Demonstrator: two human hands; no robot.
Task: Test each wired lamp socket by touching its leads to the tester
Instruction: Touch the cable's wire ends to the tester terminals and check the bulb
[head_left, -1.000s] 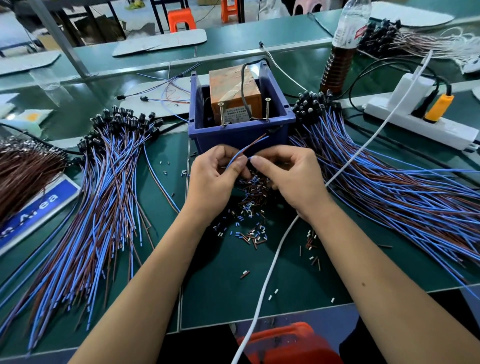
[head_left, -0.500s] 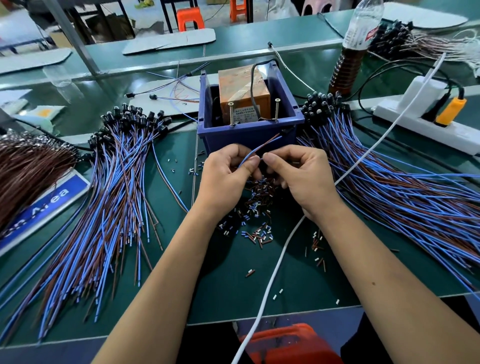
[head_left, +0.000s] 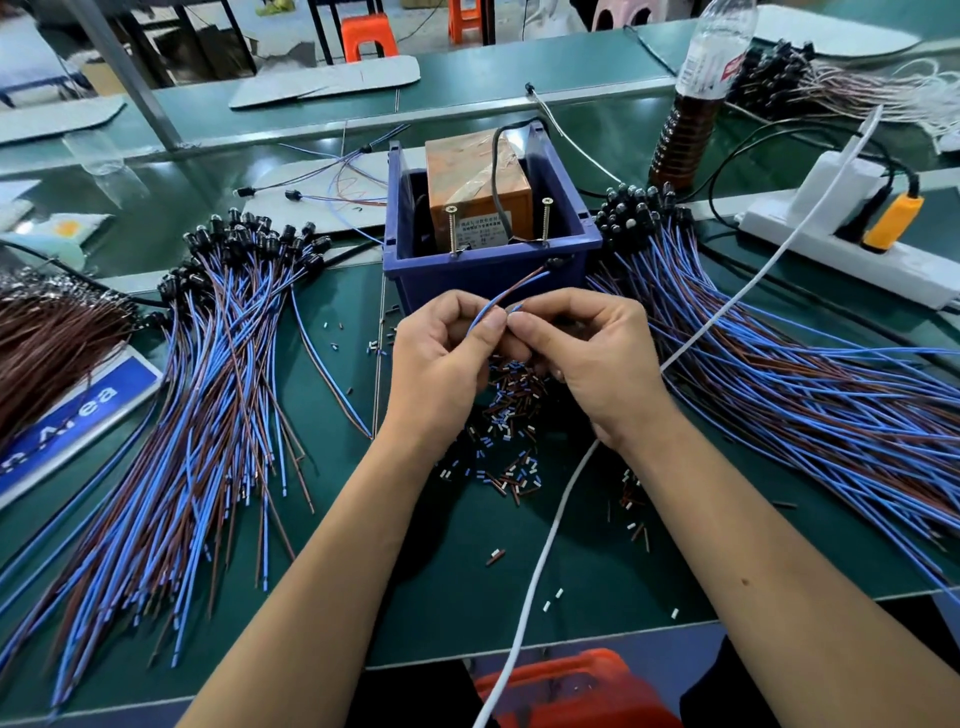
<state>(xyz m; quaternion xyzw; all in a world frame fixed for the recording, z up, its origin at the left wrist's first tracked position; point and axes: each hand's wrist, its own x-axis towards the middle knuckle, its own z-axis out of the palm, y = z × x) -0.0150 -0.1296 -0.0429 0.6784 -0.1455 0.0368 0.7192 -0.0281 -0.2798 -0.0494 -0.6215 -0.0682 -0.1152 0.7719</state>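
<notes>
Head view, looking down at my green bench. At centre frame my left hand (head_left: 441, 358) and right hand (head_left: 587, 358) meet, fingertips almost touching. My left thumb and forefinger pinch a thin blue-and-brown lead pair (head_left: 511, 293); my right thumb and forefinger pinch the lead ends just beside them. The rest of both hands is curled in. The pair arcs up and to the right to its small black socket (head_left: 557, 261), which lies against the front wall of a blue bin (head_left: 488, 270), just above my hands.

Inside the bin sits the tester (head_left: 478, 176), an orange-brown block with two upright screws (head_left: 452, 228) at its near edge; I judge these to be the contact posts.

Left of frame lies a fan of wired sockets (head_left: 208, 364), and a second fan (head_left: 779, 364) spreads to the right. Below my hands is a scatter of cut insulation bits (head_left: 511, 415). A white cable (head_left: 540, 571) runs under my right wrist.

My judgement: the piece is very light and limp, so the wire droops unless held near its tip. The best hold is on the insulation close to the ends, one lead per hand. The thin strands look easy to bend.
</notes>
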